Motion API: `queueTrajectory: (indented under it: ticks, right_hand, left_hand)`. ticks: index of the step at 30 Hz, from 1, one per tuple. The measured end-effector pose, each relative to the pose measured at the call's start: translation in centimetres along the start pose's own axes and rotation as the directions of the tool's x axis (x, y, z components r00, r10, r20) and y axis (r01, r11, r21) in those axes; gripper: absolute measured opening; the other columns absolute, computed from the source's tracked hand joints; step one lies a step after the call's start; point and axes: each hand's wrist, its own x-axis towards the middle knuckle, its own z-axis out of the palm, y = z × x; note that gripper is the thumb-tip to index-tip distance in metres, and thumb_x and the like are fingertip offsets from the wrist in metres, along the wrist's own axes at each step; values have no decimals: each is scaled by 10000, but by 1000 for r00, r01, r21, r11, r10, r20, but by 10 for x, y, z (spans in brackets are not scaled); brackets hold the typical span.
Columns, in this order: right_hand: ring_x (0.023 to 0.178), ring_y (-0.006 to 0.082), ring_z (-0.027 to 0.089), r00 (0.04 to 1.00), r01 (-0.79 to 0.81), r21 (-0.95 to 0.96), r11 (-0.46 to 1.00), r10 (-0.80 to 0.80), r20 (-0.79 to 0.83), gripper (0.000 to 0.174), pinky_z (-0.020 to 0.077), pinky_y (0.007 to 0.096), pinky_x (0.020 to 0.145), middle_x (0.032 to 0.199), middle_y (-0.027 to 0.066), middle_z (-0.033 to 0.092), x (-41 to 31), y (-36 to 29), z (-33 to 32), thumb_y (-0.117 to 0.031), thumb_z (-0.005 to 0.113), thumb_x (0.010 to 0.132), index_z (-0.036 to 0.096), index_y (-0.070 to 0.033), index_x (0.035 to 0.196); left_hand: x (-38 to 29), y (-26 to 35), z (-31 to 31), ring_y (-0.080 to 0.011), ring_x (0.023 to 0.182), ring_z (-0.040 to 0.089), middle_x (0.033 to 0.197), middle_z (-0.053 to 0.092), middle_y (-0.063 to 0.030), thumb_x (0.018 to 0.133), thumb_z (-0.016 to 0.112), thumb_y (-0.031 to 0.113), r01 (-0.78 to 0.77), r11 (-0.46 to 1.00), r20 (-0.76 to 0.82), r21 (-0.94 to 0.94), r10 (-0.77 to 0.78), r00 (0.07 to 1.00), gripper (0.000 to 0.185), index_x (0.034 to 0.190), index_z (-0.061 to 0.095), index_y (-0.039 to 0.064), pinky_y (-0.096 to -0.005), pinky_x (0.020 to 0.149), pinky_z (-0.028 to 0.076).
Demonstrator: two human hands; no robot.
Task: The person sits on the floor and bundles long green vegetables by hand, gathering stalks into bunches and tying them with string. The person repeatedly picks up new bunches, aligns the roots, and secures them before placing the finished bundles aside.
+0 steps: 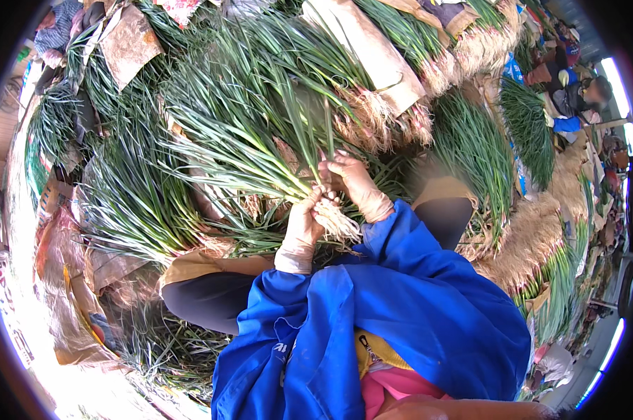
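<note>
My left hand, in a pale, dirty glove, is closed around the white lower stalks of a small bunch of green onions. The leaves of this bunch fan out to the upper left, and its pale roots hang to the lower right. My right hand, gloved too, is at the bunch's right side with its fingers bent on a separate green onion stalk, whose leaves point up. The two hands are close together over my lap. Part of the grip is hidden behind the fingers.
Large piles of green onions lie left and ahead, with rooted bundles beside a cardboard strip. More onions lie to the right. Crumpled sacking is at lower left. Other people sit at upper left and at far right.
</note>
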Motion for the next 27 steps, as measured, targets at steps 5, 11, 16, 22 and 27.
queueTrajectory:
  ticks: [5, 11, 16, 22, 27]
  right_hand:
    - [632, 132, 599, 980, -71, 135, 988, 44, 192, 289, 421, 207, 419, 847, 54, 653, 5, 11, 21, -213, 573, 968, 542, 16, 1142]
    - [548, 123, 538, 869, -353, 121, 928, 277, 410, 244, 442, 257, 455, 658, 11, 530, 13, 27, 20, -218, 550, 970, 613, -17, 1093]
    - [660, 152, 672, 904, 71, -569, 819, 188, 383, 196, 530, 285, 559, 816, 51, 697, 4, -19, 4, -231, 624, 933, 698, -49, 945]
    - [829, 192, 631, 614, 213, -963, 163, -790, 2, 130, 521, 343, 702, 975, 101, 671, 101, -69, -59, -148, 708, 859, 651, -32, 862]
    - [617, 165, 650, 944, 287, -608, 740, -325, 50, 169, 486, 301, 574, 749, 40, 693, 32, -70, 0, -206, 676, 908, 714, -49, 959]
  left_hand:
    - [-17, 2, -3, -211, 816, 600, 1051, 624, -107, 949, 592, 195, 42, 999, 55, 33, -44, 998, 269, 1148, 558, 16, -331, 706, 531]
    - [-41, 0, 12, -135, 679, 456, 800, 485, -18, 940, 607, 188, -53, 992, 197, -117, 76, 977, 157, 1021, 556, 64, -258, 577, 436]
    - [-58, 46, 43, -153, 665, 478, 812, 515, -26, 909, 633, 233, -100, 965, 447, -241, 202, 871, 201, 920, 513, 73, -287, 585, 444]
    - [2, 47, 20, -122, 702, 518, 850, 571, -43, 863, 670, 134, 0, 998, 258, -55, 14, 966, 374, 1187, 541, -1, -251, 634, 471]
    - [21, 18, 40, -214, 845, 648, 994, 683, -138, 870, 657, 93, -87, 967, -88, 240, 111, 990, 253, 1089, 611, -26, -322, 763, 547]
